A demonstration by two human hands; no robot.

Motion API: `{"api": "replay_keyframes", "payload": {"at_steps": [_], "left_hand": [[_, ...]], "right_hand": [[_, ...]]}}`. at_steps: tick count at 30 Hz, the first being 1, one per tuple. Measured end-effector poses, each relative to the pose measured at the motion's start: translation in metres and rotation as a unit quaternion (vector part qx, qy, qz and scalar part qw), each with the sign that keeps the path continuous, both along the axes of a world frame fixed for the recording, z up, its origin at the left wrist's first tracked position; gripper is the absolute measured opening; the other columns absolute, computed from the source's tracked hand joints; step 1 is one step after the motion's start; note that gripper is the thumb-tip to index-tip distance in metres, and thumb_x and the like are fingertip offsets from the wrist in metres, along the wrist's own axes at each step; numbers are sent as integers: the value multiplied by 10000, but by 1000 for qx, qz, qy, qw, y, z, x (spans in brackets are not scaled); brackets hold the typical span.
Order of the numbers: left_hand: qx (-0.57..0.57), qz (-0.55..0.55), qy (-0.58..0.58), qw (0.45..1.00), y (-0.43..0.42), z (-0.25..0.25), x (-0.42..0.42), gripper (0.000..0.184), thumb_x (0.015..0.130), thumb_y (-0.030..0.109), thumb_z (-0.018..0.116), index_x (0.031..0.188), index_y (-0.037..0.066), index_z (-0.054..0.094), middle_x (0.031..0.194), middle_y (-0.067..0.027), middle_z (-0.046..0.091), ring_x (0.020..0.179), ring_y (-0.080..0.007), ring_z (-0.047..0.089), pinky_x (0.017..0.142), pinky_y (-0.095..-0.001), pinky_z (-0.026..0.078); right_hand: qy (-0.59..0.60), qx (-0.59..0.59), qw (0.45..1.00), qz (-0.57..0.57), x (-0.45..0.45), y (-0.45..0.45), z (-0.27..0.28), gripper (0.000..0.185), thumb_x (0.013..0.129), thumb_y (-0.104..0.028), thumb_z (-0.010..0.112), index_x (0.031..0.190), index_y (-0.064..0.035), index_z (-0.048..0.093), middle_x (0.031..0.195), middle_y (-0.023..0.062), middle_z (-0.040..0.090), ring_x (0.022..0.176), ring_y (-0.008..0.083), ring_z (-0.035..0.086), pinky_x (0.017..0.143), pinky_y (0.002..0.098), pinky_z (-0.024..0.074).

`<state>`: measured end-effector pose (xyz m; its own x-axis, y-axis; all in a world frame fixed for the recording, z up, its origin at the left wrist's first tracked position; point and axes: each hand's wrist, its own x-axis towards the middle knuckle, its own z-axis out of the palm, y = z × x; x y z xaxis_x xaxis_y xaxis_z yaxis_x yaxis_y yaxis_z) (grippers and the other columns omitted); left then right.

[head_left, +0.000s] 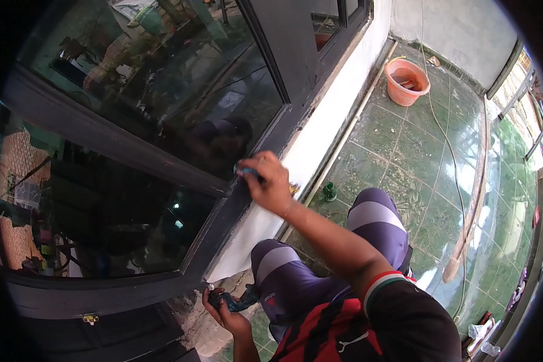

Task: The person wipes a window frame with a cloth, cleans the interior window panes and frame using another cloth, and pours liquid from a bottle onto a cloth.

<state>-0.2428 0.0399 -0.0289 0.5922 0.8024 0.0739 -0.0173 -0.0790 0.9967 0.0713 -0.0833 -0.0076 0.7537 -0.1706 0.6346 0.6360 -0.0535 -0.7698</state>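
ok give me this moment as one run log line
right grip: small bluish item, identity unclear, at dark window frame | left grip: crumpled dark cloth | nearby: orange bucket on green tiles

Crumpled dark-teal cloth (245, 298), small bluish piece (248, 171) at black window frame (279, 128)

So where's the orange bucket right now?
Head view, upper right: the orange bucket stands on the green tiled floor, just right of the pale pipe along the white wall.
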Motion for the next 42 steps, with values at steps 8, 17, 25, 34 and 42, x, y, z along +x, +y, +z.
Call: {"api": "replay_keyframes", "payload": {"at_steps": [8, 17, 25, 34, 42], "left_hand": [[-8, -18, 2, 1000, -1, -2, 2, 540, 959, 170, 502, 1481, 86, 392, 1143, -118, 582, 819, -178, 554, 740, -316, 490], [1, -25, 15, 1000, -7, 3, -1, 539, 959, 168, 488, 1482, 86, 390, 1157, -123, 586, 850, -177, 559, 754, -314, 490], [-1, -15, 10, 1000, -6, 7, -3, 540, 952, 169, 493, 1476, 82, 396, 1148, -126, 584, 844, -174, 559, 741, -320, 493], [10, -19, 2, 1000, -3, 4, 3, 557, 938, 184, 512, 1473, 81, 396, 1145, -128, 576, 859, -184, 554, 727, -318, 499], [-3, 7, -11, 1000, 1, 3, -4, 565, 935, 200, 522, 1473, 83, 397, 1143, -119, 582, 918, -190, 553, 736, -316, 502]], "right_hand": [[-43, 18, 998, 44, -18, 18, 7, 261, 758, 87, 724, 955, -84, 735, 928, 107, 718, 888, 305, 689, 756, 364, 546], [-44, 14, 999, 18, -4, 10, -1, 269, 742, 89, 725, 978, -38, 716, 832, 144, 669, 827, 321, 658, 721, 398, 528], [34, 63, 997, -20, 33, -14, 3, 198, 789, 65, 746, 956, -41, 729, 885, 132, 699, 812, 279, 682, 715, 361, 535], [-109, -41, 991, 65, 26, -19, 4, 271, 734, 105, 696, 958, -46, 714, 853, 119, 688, 803, 310, 645, 685, 389, 526], [68, 58, 989, -117, 31, 4, -1, 217, 798, 22, 730, 1003, -50, 730, 931, 152, 724, 869, 322, 693, 778, 376, 543]]}}
